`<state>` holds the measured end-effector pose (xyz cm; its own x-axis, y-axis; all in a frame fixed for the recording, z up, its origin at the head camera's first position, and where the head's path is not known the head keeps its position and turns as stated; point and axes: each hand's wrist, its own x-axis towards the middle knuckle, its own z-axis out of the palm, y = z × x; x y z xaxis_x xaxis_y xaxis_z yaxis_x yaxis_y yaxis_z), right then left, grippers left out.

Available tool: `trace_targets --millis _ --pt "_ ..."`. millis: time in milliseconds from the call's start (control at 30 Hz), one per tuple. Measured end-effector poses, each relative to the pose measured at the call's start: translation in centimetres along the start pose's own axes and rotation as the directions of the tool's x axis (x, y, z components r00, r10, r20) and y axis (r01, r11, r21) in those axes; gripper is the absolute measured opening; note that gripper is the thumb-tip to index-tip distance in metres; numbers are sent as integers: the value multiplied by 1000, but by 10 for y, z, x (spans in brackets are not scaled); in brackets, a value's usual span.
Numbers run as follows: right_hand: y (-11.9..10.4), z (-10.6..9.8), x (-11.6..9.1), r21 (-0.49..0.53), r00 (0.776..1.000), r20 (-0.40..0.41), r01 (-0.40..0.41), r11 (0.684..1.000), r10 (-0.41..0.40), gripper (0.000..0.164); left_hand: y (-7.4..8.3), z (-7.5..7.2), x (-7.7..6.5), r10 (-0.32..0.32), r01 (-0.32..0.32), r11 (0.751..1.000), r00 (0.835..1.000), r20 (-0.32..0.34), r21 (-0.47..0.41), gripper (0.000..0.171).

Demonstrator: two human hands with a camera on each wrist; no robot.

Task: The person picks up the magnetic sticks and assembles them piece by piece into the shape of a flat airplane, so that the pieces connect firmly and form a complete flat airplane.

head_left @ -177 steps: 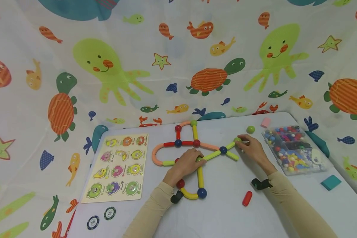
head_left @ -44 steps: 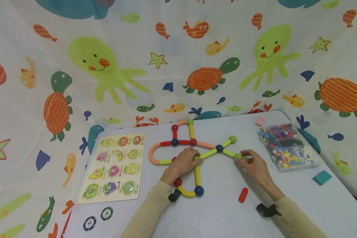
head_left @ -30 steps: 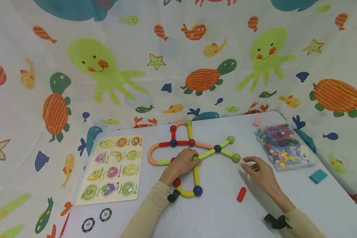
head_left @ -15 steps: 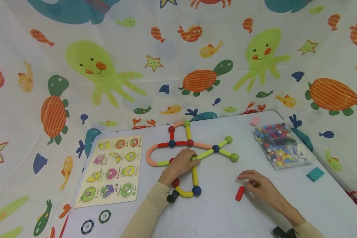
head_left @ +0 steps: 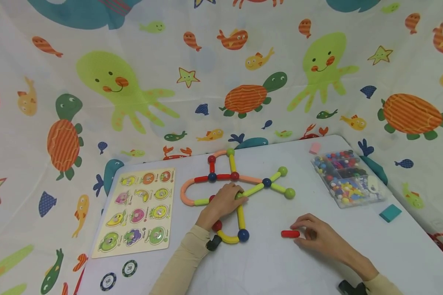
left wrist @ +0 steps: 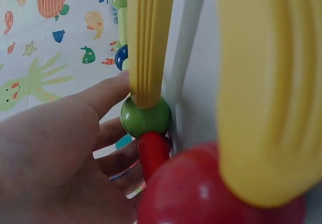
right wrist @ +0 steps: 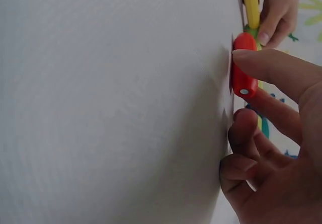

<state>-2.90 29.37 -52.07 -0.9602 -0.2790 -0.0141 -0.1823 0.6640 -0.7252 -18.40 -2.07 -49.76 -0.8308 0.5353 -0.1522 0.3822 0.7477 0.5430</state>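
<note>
A flat figure of coloured magnetic sticks and balls lies mid-table, with a navy ball (head_left: 267, 182) joining several sticks at its right. Two light-green sticks branch from there, ending in green balls, one upper (head_left: 282, 171) and one lower (head_left: 289, 193). My left hand (head_left: 221, 205) holds the green ball (left wrist: 145, 117) where a yellow stick (left wrist: 151, 43) and a red stick (left wrist: 153, 153) meet, covering part of the figure. Right of the figure, my right hand (head_left: 323, 237) pinches a loose short red magnetic stick (head_left: 290, 234) between thumb and finger, at the table surface. Its pale end (right wrist: 244, 91) shows.
A fruit puzzle board (head_left: 133, 213) lies at the left, with two round chips (head_left: 129, 268) before it. At the right are a clear divided bead box (head_left: 348, 178), a teal block (head_left: 390, 213) and a pink block (head_left: 315, 148). A sea-animal cloth hangs behind.
My right hand has let go of the lower green ball, moved towards me and taken the red stick, which has turned sideways. Earlier it placed both green balls on the branches. My left hand stays put.
</note>
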Motion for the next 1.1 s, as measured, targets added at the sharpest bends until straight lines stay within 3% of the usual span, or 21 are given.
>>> trace_targets --millis 333,500,633,833,933,1100 --pt "1 8 11 -34 995 -15 93 995 -94 23 0 -1 0 -2 2 1000 1000 9 -4 41" --pt "-4 10 18 -15 995 0 96 995 -96 21 0 -1 0 2 -2 1000 1000 8 -6 41" --pt "-7 9 26 -20 996 -39 74 997 -75 22 -1 -2 0 7 -7 1000 1000 6 -2 40" --pt "-9 -5 44 -49 978 -204 36 998 -45 20 -1 -3 0 12 -12 1000 1000 5 -6 40" --pt "-7 -15 56 -54 965 -261 -24 998 9 19 -1 -4 0 9 -9 1000 1000 7 -5 40" --pt "-6 -33 78 0 944 -303 -134 991 128 33 -1 -3 1 9 -9 1000 1000 14 -7 40"
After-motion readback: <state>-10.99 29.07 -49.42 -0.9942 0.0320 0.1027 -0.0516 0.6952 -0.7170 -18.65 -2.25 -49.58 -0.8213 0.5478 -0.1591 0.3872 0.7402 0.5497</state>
